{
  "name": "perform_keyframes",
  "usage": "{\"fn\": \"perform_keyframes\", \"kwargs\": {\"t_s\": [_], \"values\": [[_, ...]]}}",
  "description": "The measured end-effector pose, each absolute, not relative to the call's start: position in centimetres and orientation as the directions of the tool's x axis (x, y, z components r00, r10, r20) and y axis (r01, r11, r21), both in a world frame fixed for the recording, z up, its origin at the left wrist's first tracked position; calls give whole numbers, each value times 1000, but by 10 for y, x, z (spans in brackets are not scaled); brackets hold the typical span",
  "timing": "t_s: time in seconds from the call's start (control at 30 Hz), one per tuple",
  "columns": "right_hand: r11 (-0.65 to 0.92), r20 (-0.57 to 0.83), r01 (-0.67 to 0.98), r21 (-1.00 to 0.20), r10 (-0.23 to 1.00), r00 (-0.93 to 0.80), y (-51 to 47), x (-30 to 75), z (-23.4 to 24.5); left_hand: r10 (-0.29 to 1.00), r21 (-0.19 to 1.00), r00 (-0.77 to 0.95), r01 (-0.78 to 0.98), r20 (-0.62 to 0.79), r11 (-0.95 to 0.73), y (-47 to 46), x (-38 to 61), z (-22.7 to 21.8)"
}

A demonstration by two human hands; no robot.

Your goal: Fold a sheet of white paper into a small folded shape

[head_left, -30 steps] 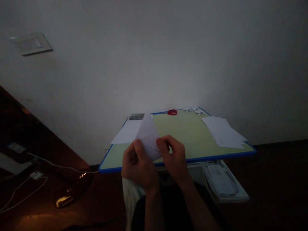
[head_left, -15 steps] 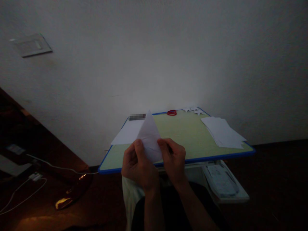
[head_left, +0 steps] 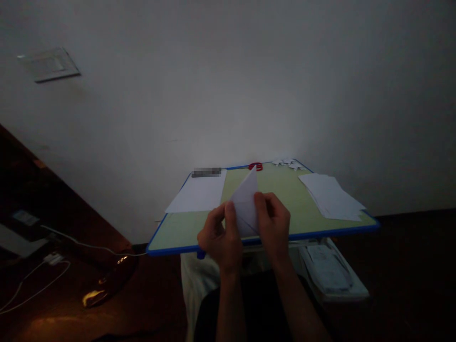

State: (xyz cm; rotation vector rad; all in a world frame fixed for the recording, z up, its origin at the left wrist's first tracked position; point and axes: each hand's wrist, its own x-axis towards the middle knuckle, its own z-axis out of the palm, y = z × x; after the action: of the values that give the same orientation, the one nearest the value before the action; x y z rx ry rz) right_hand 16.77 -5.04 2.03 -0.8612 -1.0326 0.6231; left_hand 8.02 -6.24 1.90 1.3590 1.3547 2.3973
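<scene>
A white folded sheet of paper [head_left: 246,202] is held up over the table's near edge, its pointed tip upward and slightly to the right. My left hand [head_left: 223,232] pinches its left side, thumb in front. On the opposite side, my right hand [head_left: 273,221] grips the right edge between thumb and fingers. Creases show across the lower part of the folded paper. What lies behind it, and the fingers at the back, are hidden.
A light green table [head_left: 263,185] with a blue rim stands against the wall. On it are white sheets [head_left: 199,194] at left, a blurred dark object [head_left: 206,172], red-handled scissors [head_left: 257,166], small paper cutouts [head_left: 288,163] and a paper stack [head_left: 331,194]. A tray [head_left: 333,268] sits below right.
Both hands have moved to the right with the folded paper, which has turned so its tip leans right. More of the left-hand white sheets now shows.
</scene>
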Motion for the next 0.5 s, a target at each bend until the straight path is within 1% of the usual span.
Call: {"fn": "perform_keyframes", "kwargs": {"t_s": [0.1, 0.27, 0.4, 0.5], "values": [[537, 474, -13, -844, 755, 454, -50, 169, 20, 462, 707, -571, 337, 679, -622, -65, 79, 21], [518, 477, 45, -854, 746, 465, -51, 168, 19, 475, 708, -542, 386, 693, -592, -66, 75, 24], [515, 477, 56, -855, 739, 476, -52, 164, 20, 466, 702, -547, 377, 695, -604, -67, 75, 26], [509, 475, 68, -858, 736, 482, -51, 163, 20, 483, 712, -545, 363, 686, -601, -67, 75, 26]]}}
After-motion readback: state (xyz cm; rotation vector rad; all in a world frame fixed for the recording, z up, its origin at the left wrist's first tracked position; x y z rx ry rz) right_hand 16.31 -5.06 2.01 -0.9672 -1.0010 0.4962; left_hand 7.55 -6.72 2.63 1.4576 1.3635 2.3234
